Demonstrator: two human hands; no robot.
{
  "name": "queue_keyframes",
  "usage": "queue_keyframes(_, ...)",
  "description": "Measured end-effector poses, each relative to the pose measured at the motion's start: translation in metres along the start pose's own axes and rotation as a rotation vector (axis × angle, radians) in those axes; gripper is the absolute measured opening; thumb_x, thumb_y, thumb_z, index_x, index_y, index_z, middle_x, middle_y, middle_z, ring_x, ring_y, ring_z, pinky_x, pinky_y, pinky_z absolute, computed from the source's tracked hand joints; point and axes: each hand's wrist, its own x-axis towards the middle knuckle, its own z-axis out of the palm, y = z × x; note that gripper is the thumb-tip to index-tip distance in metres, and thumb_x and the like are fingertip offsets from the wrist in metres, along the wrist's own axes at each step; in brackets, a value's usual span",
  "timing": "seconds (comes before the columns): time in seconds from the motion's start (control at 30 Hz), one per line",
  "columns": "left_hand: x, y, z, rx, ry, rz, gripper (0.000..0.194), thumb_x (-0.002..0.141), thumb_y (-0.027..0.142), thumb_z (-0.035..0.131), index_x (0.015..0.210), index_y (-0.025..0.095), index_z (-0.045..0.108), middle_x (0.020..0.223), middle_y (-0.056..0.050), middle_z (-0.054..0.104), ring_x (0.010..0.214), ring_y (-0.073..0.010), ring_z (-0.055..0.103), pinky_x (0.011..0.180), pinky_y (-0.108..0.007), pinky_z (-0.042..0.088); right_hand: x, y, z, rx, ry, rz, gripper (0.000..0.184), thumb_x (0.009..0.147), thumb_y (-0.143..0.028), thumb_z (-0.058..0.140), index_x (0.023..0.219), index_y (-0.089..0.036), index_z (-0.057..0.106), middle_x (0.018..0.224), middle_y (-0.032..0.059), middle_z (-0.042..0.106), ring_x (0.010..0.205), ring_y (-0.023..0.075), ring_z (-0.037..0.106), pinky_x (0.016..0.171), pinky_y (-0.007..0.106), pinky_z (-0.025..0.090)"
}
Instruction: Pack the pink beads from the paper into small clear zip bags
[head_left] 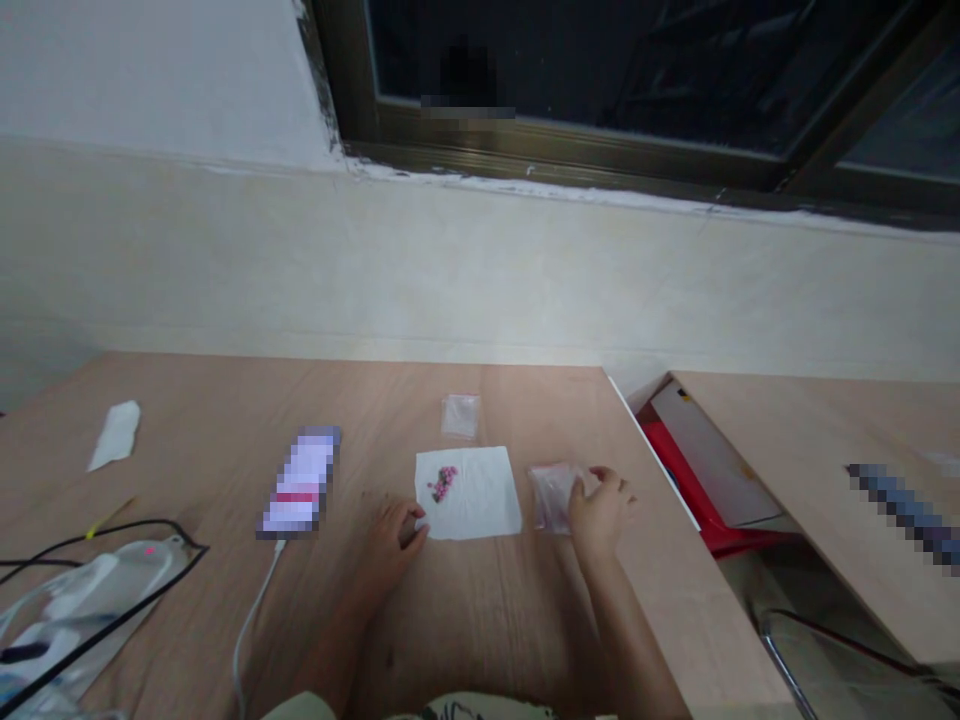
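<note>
The clear plastic bag point(551, 497) is touched at its edge by the right hand point(600, 510) on the bench point(480, 620), grip unclear. The left hand point(390, 548) is half-curled, empty, just beside the white paper sheet point(480, 492) bearing pink beads point(442, 484).

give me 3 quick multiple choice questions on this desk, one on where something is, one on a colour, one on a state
1. Where is the clear plastic bag under the right hand, relative to the white paper tissue?
A. right of it
B. on top of it
C. under it

2. What colour is the small heap on the tissue?
A. blue
B. pink with dark bits
C. yellow

3. How does the tissue lie?
A. crumpled into a ball
B. rolled up
C. spread flat

1: A, the bag lies beyond the tissue's right edge.
2: B, pink and dark bits show.
3: C, it lies open on the wooden table.
</note>
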Motion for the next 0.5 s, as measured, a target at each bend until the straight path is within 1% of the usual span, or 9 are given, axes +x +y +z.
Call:
queue_keyframes(0.03,0.000,0.000,0.000,-0.003,0.002,0.004,0.011,0.070,0.023,0.050,0.079,0.020,0.053,0.084,-0.003,0.058,0.083,-0.0196,0.052,0.076,-0.035,0.042,-0.001,-0.016,0.005,0.067,-0.028,-0.086,0.029,0.069,-0.022,0.043,0.094,-0.010,0.054,0.093,0.0185,0.054,0.090,0.0307,0.044,0.074,0.039,0.029)
queue_keyframes(0.1,0.000,0.001,0.000,-0.010,0.003,0.011,0.010,0.070,0.022,0.050,0.079,0.020,0.053,0.084,-0.003,0.058,0.084,-0.0193,0.052,0.076,-0.034,0.042,-0.003,-0.051,0.020,0.178,-0.155,-0.301,0.028,0.070,-0.019,0.042,0.094,-0.012,0.055,0.096,0.0139,0.056,0.091,0.0270,0.045,0.078,0.036,0.028)
queue_keyframes(0.17,-0.001,-0.001,0.000,-0.012,-0.001,0.013,0.010,0.070,0.022,0.050,0.080,0.020,0.052,0.084,-0.003,0.058,0.084,-0.0192,0.052,0.076,-0.034,0.042,-0.005,-0.086,0.040,0.215,-0.280,-0.494,0.036,0.071,-0.016,0.042,0.106,-0.013,0.051,0.108,0.0114,0.052,0.098,0.0243,0.042,0.082,0.033,0.027)
queue_keyframes(0.2,-0.001,-0.001,0.001,-0.011,-0.005,0.013,0.010,0.070,0.022,0.050,0.080,0.020,0.052,0.084,-0.003,0.058,0.084,-0.0193,0.052,0.076,-0.035,0.042,-0.005,-0.100,0.051,0.194,-0.344,-0.571,0.040,0.071,-0.014,0.043,0.110,-0.013,0.048,0.114,0.0110,0.050,0.103,0.0234,0.040,0.084,0.032,0.026)
queue_keyframes(0.23,-0.001,-0.002,0.001,-0.010,-0.009,0.014,0.010,0.070,0.022,0.050,0.080,0.020,0.052,0.084,-0.003,0.058,0.084,-0.0194,0.052,0.077,-0.035,0.042,-0.005,-0.112,0.061,0.154,-0.381,-0.583,0.040,0.071,-0.010,0.043,0.111,-0.013,0.049,0.116,0.0114,0.049,0.106,0.0233,0.038,0.086,0.033,0.024)
queue_keyframes(0.27,-0.001,-0.003,0.001,-0.008,-0.012,0.014,0.010,0.070,0.021,0.049,0.080,0.020,0.052,0.085,-0.003,0.058,0.085,-0.0196,0.052,0.077,-0.035,0.042,-0.005,-0.121,0.070,0.119,-0.422,-0.603,0.037,0.072,-0.008,0.042,0.107,-0.012,0.052,0.114,0.0117,0.052,0.106,0.0230,0.038,0.087,0.033,0.023)
queue_keyframes(0.33,-0.001,-0.004,0.002,-0.004,-0.018,0.012,0.010,0.071,0.021,0.049,0.080,0.020,0.052,0.085,-0.003,0.058,0.086,-0.0198,0.052,0.078,-0.036,0.041,-0.004,-0.130,0.082,0.074,-0.479,-0.619,0.027,0.074,-0.007,0.040,0.092,-0.012,0.060,0.101,0.0122,0.059,0.101,0.0225,0.042,0.087,0.035,0.023)
queue_keyframes(0.43,-0.002,-0.003,0.001,-0.011,-0.027,-0.008,0.009,0.071,0.023,0.049,0.079,0.021,0.052,0.085,-0.003,0.058,0.086,-0.0206,0.052,0.079,-0.037,0.041,0.001,-0.129,0.086,0.071,-0.500,-0.622,0.025,0.077,-0.009,0.038,0.075,-0.013,0.063,0.084,0.0119,0.063,0.091,0.0213,0.047,0.086,0.035,0.024)
queue_keyframes(0.5,-0.002,-0.002,0.001,-0.031,-0.032,-0.023,0.008,0.071,0.023,0.050,0.078,0.021,0.053,0.085,-0.003,0.058,0.087,-0.0211,0.051,0.079,-0.038,0.040,0.005,-0.124,0.082,0.144,-0.486,-0.559,0.024,0.076,-0.010,0.038,0.075,-0.013,0.063,0.083,0.0129,0.063,0.088,0.0211,0.048,0.083,0.034,0.027)
